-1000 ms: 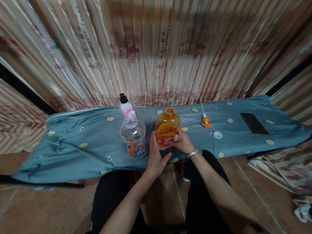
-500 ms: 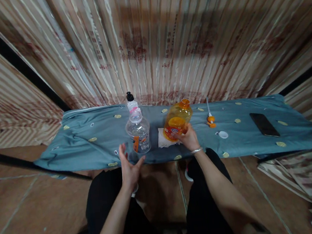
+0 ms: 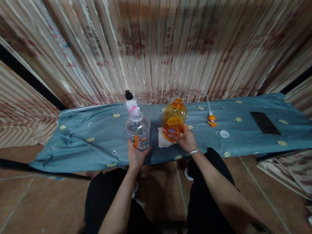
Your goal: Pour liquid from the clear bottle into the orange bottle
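My left hand point(image 3: 137, 156) is wrapped round the lower part of a clear plastic bottle point(image 3: 138, 128) with an orange label, which stands upright with no cap on it. Closed on an amber bottle point(image 3: 174, 119) with a red and orange label is my right hand point(image 3: 186, 140). That bottle's mouth is uncapped, and it leans slightly to the right over a white paper tissue point(image 3: 163, 139). Behind the clear bottle stands a smaller bottle point(image 3: 130, 102) with a black top, its lower part hidden. Farther right lies an orange pump head point(image 3: 211, 119) with a white tube.
A white round cap point(image 3: 224, 134) and a dark phone point(image 3: 265, 123) lie on the right side of the narrow table covered with blue-green cloth point(image 3: 73, 142). A striped curtain point(image 3: 146, 38) hangs right behind it. Dark frame bars run along both sides.
My left hand has gone from open beside the clear bottle to gripping it. The amber bottle, still in my right hand, has shifted slightly left and become more upright.
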The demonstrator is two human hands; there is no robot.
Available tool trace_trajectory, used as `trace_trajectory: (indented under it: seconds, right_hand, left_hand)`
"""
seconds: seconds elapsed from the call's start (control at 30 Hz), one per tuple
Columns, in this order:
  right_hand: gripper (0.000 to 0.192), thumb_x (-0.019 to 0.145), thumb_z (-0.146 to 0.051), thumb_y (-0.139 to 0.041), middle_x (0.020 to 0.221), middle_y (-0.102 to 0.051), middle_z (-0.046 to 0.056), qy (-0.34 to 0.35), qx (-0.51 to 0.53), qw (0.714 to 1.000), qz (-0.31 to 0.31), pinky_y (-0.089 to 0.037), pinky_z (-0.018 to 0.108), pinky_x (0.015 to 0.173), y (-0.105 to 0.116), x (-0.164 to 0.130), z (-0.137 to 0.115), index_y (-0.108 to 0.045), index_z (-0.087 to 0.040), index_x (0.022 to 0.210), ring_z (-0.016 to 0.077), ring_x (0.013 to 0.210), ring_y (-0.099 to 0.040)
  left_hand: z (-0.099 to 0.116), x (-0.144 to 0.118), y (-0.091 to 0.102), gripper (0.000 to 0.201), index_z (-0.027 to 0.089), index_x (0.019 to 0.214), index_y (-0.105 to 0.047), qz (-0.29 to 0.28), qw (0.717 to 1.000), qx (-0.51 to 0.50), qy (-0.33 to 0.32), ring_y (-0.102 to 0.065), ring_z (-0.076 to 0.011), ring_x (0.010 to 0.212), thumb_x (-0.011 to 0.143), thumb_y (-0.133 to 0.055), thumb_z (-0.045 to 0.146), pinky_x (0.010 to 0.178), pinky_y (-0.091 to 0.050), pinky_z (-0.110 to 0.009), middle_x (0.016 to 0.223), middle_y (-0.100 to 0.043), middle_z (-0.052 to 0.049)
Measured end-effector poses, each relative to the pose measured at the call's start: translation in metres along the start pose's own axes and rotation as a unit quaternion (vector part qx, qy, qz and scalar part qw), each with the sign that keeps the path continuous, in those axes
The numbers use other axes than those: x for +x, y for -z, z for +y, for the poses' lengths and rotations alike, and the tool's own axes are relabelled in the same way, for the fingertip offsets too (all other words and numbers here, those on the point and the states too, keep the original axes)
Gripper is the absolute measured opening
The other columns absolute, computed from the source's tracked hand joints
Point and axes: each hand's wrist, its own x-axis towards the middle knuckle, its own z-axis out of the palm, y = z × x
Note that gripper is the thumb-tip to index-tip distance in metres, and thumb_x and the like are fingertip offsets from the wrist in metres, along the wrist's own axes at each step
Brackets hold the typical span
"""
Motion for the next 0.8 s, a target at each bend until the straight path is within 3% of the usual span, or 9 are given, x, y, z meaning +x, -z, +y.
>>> trace_trajectory:
  seconds: [0.13,0.33,0.53,0.67,0.8]
  right_hand:
    - [0.066,0.071,-0.072,-0.082,0.107,-0.08,0.013,0.005,0.007,1.0,0.005,-0.063,0.049,0.084,0.0,0.0,-0.001,-0.06,-0.025,0.112,0.0365,0.098,-0.079]
    - [0.076,0.066,-0.079,-0.081,0.11,-0.082,0.013,-0.014,0.016,1.0,-0.001,-0.062,0.049,0.084,0.001,0.001,-0.004,-0.059,-0.024,0.113,0.0367,0.1,-0.079]
    - [0.076,0.067,-0.075,-0.084,0.11,-0.08,0.015,-0.002,0.017,1.0,-0.001,-0.062,0.054,0.087,-0.001,0.001,-0.004,-0.06,-0.022,0.116,0.0391,0.101,-0.078]
    - [0.071,0.071,-0.066,-0.087,0.113,-0.079,0.014,-0.002,0.016,1.0,-0.001,-0.063,0.055,0.088,-0.003,-0.001,-0.004,-0.059,-0.022,0.121,0.0402,0.105,-0.079]
    - [0.08,0.071,-0.065,-0.088,0.123,-0.078,0.017,0.007,0.025,1.0,-0.008,-0.063,0.058,0.093,-0.004,-0.004,-0.003,-0.057,-0.02,0.13,0.0414,0.112,-0.078]
  left_hand:
    - [0.007,0.002,0.003,0.085,0.021,0.126,-0.054,0.0,1.0,0.011,0.013,-0.073,-0.0429,0.117,0.053,-0.098,0.027,0.1,-0.056,-0.054,0.12,-0.075,-0.017]
    - [0.014,0.001,0.01,0.083,0.02,0.119,-0.056,0.004,1.0,0.001,0.015,-0.073,-0.0445,0.113,0.048,-0.098,0.029,0.097,-0.054,-0.054,0.11,-0.075,-0.015]
    - [0.021,-0.005,0.014,0.079,0.025,0.109,-0.059,-0.003,0.999,-0.042,0.003,-0.074,-0.0388,0.105,0.041,-0.098,0.029,0.093,-0.055,-0.049,0.094,-0.073,-0.004]
    - [0.022,-0.011,0.014,0.075,0.026,0.104,-0.057,-0.01,0.997,-0.07,-0.006,-0.075,-0.0358,0.099,0.04,-0.098,0.027,0.092,-0.056,-0.049,0.09,-0.073,-0.001]
    - [0.021,-0.017,0.011,0.073,0.024,0.102,-0.058,-0.028,0.995,-0.092,-0.014,-0.077,-0.0327,0.09,0.041,-0.098,0.027,0.089,-0.06,-0.048,0.091,-0.076,-0.002]
